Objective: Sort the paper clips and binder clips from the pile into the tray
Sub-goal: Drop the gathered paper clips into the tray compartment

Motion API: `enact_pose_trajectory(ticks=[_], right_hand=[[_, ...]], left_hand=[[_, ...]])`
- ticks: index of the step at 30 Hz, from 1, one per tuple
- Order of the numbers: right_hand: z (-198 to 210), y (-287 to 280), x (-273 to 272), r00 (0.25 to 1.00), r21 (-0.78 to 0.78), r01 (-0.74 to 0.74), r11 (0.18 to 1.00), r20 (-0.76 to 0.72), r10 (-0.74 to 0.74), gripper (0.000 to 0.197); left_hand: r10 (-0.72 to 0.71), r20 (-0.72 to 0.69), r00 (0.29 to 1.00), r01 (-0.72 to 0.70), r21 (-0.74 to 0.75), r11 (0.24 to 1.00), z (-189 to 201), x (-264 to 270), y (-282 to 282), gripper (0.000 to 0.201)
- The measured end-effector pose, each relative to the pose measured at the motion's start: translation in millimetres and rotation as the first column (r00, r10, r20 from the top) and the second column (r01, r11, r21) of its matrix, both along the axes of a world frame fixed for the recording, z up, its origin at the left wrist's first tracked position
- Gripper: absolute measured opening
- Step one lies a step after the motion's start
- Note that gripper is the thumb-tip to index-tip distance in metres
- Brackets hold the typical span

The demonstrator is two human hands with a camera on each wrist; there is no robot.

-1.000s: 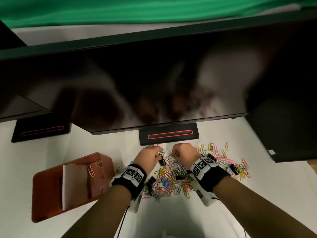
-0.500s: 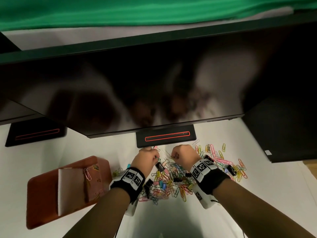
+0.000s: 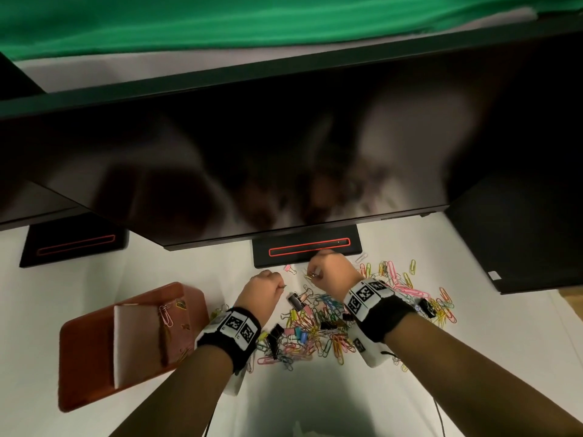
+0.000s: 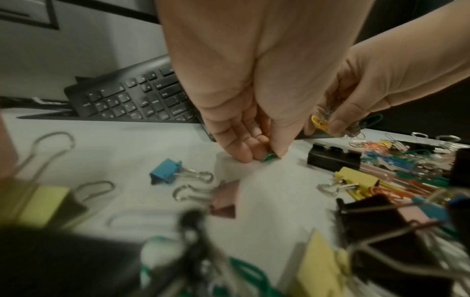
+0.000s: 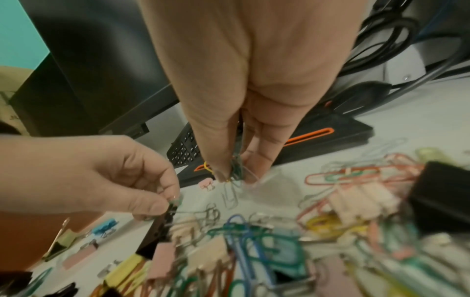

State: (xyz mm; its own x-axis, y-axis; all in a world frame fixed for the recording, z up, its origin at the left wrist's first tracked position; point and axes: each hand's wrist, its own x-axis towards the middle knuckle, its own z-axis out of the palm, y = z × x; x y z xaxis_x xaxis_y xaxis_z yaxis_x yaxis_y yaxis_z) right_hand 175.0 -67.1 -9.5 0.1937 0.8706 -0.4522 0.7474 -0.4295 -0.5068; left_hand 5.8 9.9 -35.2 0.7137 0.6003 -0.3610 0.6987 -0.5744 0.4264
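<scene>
A big dark monitor hung low over my work, its black stand with the orange slot sitting right behind the pile of clips and crowding my knuckles; a black keyboard lay tucked behind it, and cables trailed off at the far right. On the white tabletop to my left sat the reddish-brown tray, a few paper clips already in its far compartment and a pale card leaning inside it. Both my wrists were bent downward over the back edge of the pile, fingers pointing at the tabletop. My left hand pinched a small green clip between thumb and fingertips, low and just above the surface; whether it was a paper or binder clip I could not tell. My right hand held a small bundle of paper clips pinched between thumb and fingers, their long axes hanging roughly straight down, a yellow one sticking out sideways. A black binder clip lay between my hands, and a blue binder clip sat apart on the left, wire handles pointing right.
</scene>
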Motion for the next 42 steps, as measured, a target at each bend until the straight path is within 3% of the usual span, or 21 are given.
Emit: enact_pose_trajectory(ticks=[4, 8, 13, 17, 20, 25, 30, 33, 36, 39, 42], right_hand=[[-8.9, 13.7, -13.1, 0.999, -0.127, -0.027, 0.992, 0.018, 0.029, 0.025], [-12.7, 18.5, -18.9, 0.999, -0.216, -0.032, 0.976, 0.035, 0.04, 0.029], [-12.7, 20.1, -19.3, 0.999, -0.268, -0.026, 0.963, 0.037, 0.038, 0.031], [-10.0, 20.4, -25.4, 0.99, -0.3, -0.073, 0.951, 0.09, 0.105, 0.026], [-2.0, 20.0, -28.5, 0.983, -0.302, -0.101, 0.948, 0.117, 0.142, 0.026], [42.3, 33.4, -52.9, 0.973, -0.153, -0.177, 0.972, 0.123, 0.196, 0.026], [91.3, 64.1, -131.9, 0.957, 0.175, -0.289, 0.941, 0.05, 0.285, 0.021], [96.4, 83.3, -185.2, 0.945, 0.255, -0.306, 0.917, -0.032, 0.324, 0.018], [82.9, 89.5, -212.4, 0.953, 0.192, -0.282, 0.94, -0.055, 0.297, 0.021], [77.5, 75.9, -205.3, 0.951, 0.254, -0.207, 0.945, -0.175, 0.255, 0.032], [71.9, 50.2, -172.2, 0.955, 0.37, -0.107, 0.923, -0.218, 0.198, 0.023]], left_hand=[[0.103, 0.02, 0.994, -0.102, -0.047, 0.994, 4.5, -9.2, 4.8, 0.012], [0.267, 0.127, 0.955, -0.249, -0.139, 0.958, 27.9, -17.0, 10.0, 0.008], [0.394, 0.314, 0.864, -0.37, -0.135, 0.919, 76.9, -41.9, 12.3, 0.005], [0.471, 0.354, 0.808, -0.453, -0.138, 0.881, 109.4, -77.2, 10.1, 0.003], [0.493, 0.321, 0.809, -0.507, -0.046, 0.861, 120.0, -111.4, 9.5, 0.003], [0.591, 0.242, 0.77, -0.61, 0.005, 0.793, 116.5, -165.3, 13.5, 0.003], [0.608, 0.213, 0.765, -0.621, -0.008, 0.784, 107.5, -187.8, 19.7, 0.005], [0.633, 0.192, 0.75, -0.628, -0.095, 0.773, 100.6, -190.2, 24.2, 0.004], [0.568, 0.152, 0.809, -0.566, -0.061, 0.822, 93.3, -195.3, 26.8, 0.016], [0.447, 0.295, 0.845, -0.469, 0.006, 0.883, 99.1, -197.2, 18.4, 0.021], [0.306, 0.402, 0.863, -0.323, -0.027, 0.946, 112.0, -186.2, -5.6, 0.024]])
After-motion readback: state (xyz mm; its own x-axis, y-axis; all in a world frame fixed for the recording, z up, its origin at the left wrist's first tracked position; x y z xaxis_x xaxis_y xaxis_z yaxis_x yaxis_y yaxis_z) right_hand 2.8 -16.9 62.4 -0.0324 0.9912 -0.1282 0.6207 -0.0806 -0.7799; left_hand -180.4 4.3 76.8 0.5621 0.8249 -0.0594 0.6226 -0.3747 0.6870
